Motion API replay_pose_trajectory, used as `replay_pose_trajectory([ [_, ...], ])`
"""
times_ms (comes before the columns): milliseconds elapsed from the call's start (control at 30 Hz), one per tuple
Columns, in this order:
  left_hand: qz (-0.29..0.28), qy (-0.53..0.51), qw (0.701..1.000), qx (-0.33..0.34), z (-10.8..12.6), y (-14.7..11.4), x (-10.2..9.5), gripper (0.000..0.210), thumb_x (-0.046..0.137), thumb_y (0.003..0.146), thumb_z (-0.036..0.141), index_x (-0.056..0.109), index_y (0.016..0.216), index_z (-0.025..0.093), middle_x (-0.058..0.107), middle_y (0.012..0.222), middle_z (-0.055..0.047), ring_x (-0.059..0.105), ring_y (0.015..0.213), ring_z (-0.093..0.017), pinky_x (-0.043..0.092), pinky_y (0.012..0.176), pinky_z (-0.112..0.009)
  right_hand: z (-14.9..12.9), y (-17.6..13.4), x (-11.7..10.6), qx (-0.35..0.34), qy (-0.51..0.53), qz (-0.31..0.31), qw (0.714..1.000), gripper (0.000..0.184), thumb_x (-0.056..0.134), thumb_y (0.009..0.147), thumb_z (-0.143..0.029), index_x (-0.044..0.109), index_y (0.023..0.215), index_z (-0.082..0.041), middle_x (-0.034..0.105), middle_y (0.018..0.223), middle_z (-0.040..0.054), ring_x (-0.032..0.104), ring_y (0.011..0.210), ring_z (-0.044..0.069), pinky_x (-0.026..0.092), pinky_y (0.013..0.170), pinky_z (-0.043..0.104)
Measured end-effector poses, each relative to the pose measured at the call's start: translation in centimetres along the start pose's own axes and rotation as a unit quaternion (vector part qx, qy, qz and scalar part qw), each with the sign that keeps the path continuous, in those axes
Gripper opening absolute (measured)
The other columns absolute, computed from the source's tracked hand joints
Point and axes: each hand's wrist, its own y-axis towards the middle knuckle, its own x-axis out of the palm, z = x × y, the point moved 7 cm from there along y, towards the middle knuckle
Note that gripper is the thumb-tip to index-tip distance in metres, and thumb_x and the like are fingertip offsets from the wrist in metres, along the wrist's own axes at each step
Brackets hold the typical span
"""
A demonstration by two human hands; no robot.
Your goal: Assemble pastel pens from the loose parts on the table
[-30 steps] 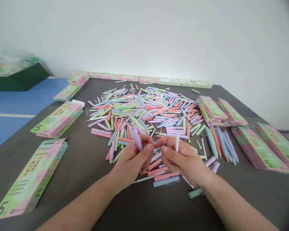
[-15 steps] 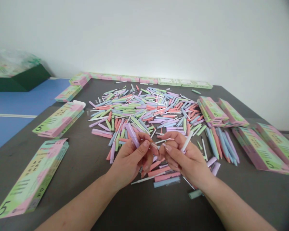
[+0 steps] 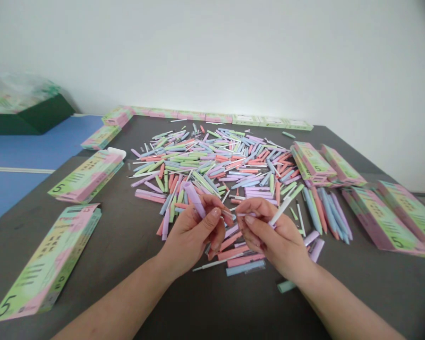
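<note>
My left hand (image 3: 198, 231) is closed around a purple pen barrel (image 3: 194, 200), its wide end pointing up and away. Its thumb and fingertip also pinch a small clear piece (image 3: 228, 215). Just to the right, my right hand (image 3: 269, 231) has a white pen refill (image 3: 281, 210) sticking up between its fingers. Its thumb and forefinger pinch a small thin purple piece (image 3: 246, 215), facing the clear one across a narrow gap. Below the hands lie a blue pen barrel (image 3: 246, 267) and pink barrels (image 3: 246, 259). The palms hide whatever else they hold.
A wide heap of pastel pen parts (image 3: 212, 160) covers the dark table's middle. Printed boxes stand at left (image 3: 46, 264), right (image 3: 386, 219) and along the back edge (image 3: 191, 115). Sorted pens (image 3: 327, 212) lie right of the heap. A dark green bin (image 3: 28, 113) stands far left.
My right hand has drawn slightly away from the left, and a thin purple piece now shows at its fingertips. The white refill has tilted more to the right. My left hand is nearly still.
</note>
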Motion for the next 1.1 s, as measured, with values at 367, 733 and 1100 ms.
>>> replay_pose_trajectory([
  [367, -0.002, 0.025, 1.0, 0.0, -0.14, 0.06, -0.3, 0.011, 0.064, 0.088, 0.03, 0.06, 0.092, 0.02, 0.064, 0.071, 0.002, 0.045, 0.036, -0.004, 0.038, 0.031, -0.014, -0.41, -0.42, 0.48, -0.013, -0.087, -0.029, 0.996, 0.005, 0.045, 0.1, -0.029, 0.045, 0.103, -0.025, 0.054, 0.076, -0.0021, 0.039, 0.055, 0.008, 0.023, 0.045, 0.02],
  [733, -0.001, 0.044, 0.998, 0.034, 0.36, 0.12, -0.21, 0.01, 0.062, 0.089, 0.027, 0.058, 0.092, 0.019, 0.062, 0.071, 0.003, 0.046, 0.04, -0.004, 0.041, 0.033, -0.013, -0.49, -0.42, 0.66, -0.018, -0.135, -0.043, 0.99, 0.005, 0.041, 0.102, -0.029, 0.043, 0.099, -0.025, 0.055, 0.078, -0.0034, 0.032, 0.05, 0.006, 0.025, 0.045, 0.021],
  [1100, -0.02, 0.076, 0.995, 0.061, 0.61, 0.09, -0.36, 0.007, 0.058, 0.092, 0.025, 0.055, 0.094, 0.019, 0.061, 0.07, 0.004, 0.048, 0.041, -0.004, 0.042, 0.035, -0.012, -0.51, -0.39, 0.45, -0.021, -0.174, -0.044, 0.984, 0.007, 0.039, 0.102, -0.03, 0.042, 0.1, -0.025, 0.055, 0.08, -0.0032, 0.033, 0.052, 0.006, 0.026, 0.047, 0.02],
])
